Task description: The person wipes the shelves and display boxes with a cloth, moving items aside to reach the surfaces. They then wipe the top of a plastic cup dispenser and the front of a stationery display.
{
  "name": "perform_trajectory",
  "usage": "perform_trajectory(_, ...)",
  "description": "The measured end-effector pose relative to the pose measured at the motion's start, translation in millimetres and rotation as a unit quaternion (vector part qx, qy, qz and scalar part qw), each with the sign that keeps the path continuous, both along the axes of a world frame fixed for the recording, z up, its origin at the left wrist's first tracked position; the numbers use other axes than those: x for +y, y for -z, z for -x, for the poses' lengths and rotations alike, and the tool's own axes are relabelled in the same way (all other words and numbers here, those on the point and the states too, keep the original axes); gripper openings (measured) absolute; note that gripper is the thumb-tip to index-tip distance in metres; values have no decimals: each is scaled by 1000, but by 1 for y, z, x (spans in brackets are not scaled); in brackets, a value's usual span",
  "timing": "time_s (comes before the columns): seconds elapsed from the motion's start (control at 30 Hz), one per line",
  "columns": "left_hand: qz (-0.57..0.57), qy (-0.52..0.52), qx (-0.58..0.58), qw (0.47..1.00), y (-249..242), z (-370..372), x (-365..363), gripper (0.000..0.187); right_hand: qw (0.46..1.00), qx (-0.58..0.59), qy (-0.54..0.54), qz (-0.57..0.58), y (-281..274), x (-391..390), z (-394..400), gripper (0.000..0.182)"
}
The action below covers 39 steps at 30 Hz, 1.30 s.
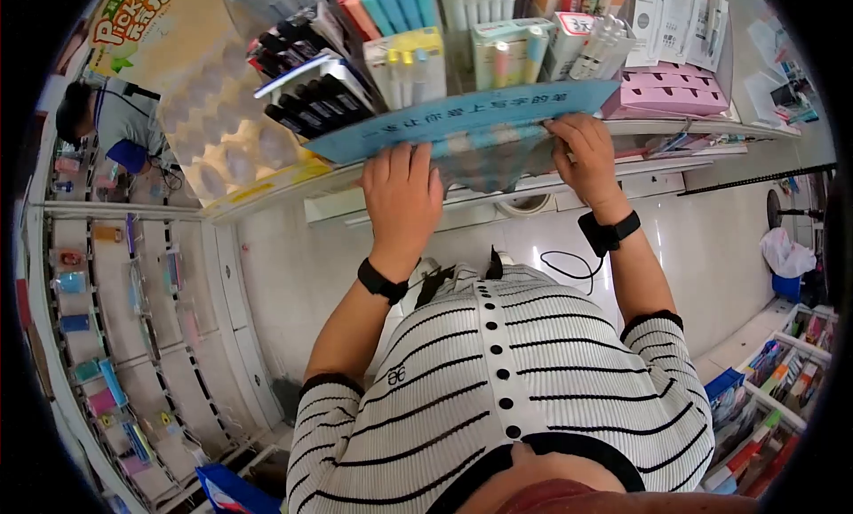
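A blue sign strip [480,111] with printed characters runs along the front edge of the pen shelf. Below it a thin checkered grey-blue cloth [494,163] hangs between my two hands. My left hand [402,199] is at the strip's lower edge, its fingers bent over the shelf lip and closed on the cloth's left end. On the other side my right hand [586,159] pinches the cloth's right end near the strip, thumb and fingers together. Just behind the strip are black markers [320,105], a box of yellow-capped pens [405,65] and pastel highlighters [511,56].
A yellow display board with clear domes [231,132] stands at the left, and pink boxes [666,92] at the right. Another person [129,123] is at the far left. Racks of packaged goods [133,336] line the left side; stocked bins [782,372] stand lower right.
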<state>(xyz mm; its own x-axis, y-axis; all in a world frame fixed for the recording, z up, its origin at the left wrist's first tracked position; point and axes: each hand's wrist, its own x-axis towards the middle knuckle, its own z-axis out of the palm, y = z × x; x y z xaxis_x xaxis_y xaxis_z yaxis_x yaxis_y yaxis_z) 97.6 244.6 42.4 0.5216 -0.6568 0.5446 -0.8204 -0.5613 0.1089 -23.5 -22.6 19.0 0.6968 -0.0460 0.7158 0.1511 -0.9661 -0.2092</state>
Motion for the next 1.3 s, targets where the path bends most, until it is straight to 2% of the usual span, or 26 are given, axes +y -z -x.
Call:
perform_trajectory(0.2,8,-60,-30,998,6,4,-17,32,998,-20,-32,-40,-5,-3,-1,42)
perform_trajectory(0.53,86,-19,13,996,7,-13,-8,22,996,-55,-22,-66,-4,-3,-7,29)
perform_trajectory(0.6,87,0,35,996,0,-13,-2,23,983,-65,-45,-166,-6,2,-5,27)
perform_trajectory(0.7,141,23,17,990,-16,-11,9,21,988,-69,-18,-136,-27,22,-2,26)
perform_trajectory(0.8,200,-14,42,979,-23,-18,28,19,986,-75,-13,-147,-37,46,-10,24)
perform_trajectory(0.87,215,0,-34,976,-17,-29,47,17,990,-80,-17,-118,-35,56,-20,24)
perform_trajectory(0.93,236,-6,-27,971,-21,-40,57,17,992,-85,-22,-88,-40,68,-27,23)
perform_trajectory(1.0,257,-13,-22,966,-26,-53,62,18,994,-100,25,-38,-54,81,-36,21)
perform_trajectory(1.17,343,-56,27,937,-32,-72,67,17,988,-115,99,-8,-59,96,-61,20)
perform_trajectory(1.3,295,-24,-22,955,-34,-77,65,16,986,-94,140,-12,-59,88,-57,21)
